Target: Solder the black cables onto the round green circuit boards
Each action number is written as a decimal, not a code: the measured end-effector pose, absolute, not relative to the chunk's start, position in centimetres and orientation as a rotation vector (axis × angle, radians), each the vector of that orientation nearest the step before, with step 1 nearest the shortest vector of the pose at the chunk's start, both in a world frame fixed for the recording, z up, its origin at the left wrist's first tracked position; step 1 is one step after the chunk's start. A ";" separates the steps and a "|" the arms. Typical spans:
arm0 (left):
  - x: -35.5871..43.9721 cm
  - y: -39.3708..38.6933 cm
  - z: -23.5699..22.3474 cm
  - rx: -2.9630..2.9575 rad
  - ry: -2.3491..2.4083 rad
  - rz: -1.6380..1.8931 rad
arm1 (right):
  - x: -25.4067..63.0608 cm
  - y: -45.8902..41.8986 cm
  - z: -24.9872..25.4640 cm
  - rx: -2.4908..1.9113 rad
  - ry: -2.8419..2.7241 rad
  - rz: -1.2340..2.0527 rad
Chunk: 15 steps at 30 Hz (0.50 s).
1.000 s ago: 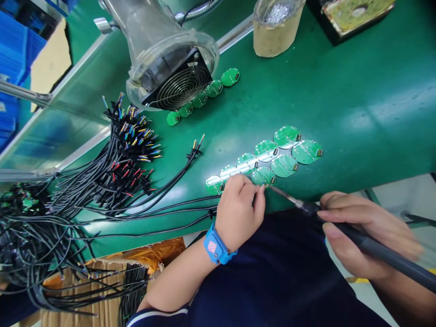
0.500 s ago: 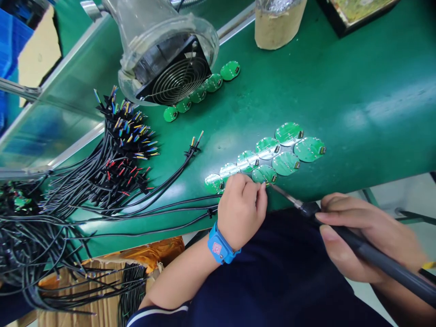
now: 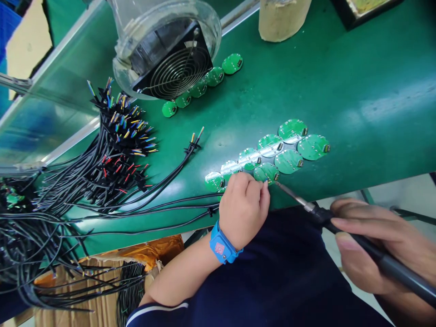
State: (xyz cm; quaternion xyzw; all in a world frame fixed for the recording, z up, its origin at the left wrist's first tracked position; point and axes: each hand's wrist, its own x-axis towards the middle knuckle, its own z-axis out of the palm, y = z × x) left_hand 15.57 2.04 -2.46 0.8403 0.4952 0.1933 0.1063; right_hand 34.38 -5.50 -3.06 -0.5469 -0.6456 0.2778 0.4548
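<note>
My left hand [image 3: 243,209], with a blue strap on its wrist, is closed in a pinch on the end of a black cable [image 3: 190,210] that comes in from the left. A bit of blue wire shows at the fingertips, at the lower edge of a round green circuit board [image 3: 266,172]. In my right hand [image 3: 374,240] is a black-handled soldering iron [image 3: 320,214]. Its thin tip points left and lies close to that board's lower right edge; whether it touches, I cannot tell. More boards [image 3: 289,161] lie in two slanting rows beside it.
A fume duct with a fan grille [image 3: 177,72] hangs over another row of boards [image 3: 232,64]. Bundled black cables [image 3: 98,159] with bared colored ends spread at left. A tan-wrapped container [image 3: 282,20] and a black-edged tray [image 3: 357,13] stand at the back. Below is a cardboard box [image 3: 98,290].
The iron's tip has shifted slightly right relative to the board. Blue wire now shows at my left fingertips, where yellow showed before. The whole view has drifted a little.
</note>
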 end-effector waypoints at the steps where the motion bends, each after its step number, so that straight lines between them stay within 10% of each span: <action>1: 15.6 2.0 -2.5 2.478 1.459 0.567 | 34.3 -5.4 -3.0 -1.342 -1.578 0.685; 15: 16.2 1.9 -2.4 2.457 1.550 0.576 | 33.7 -4.0 -2.9 -1.253 -1.706 0.568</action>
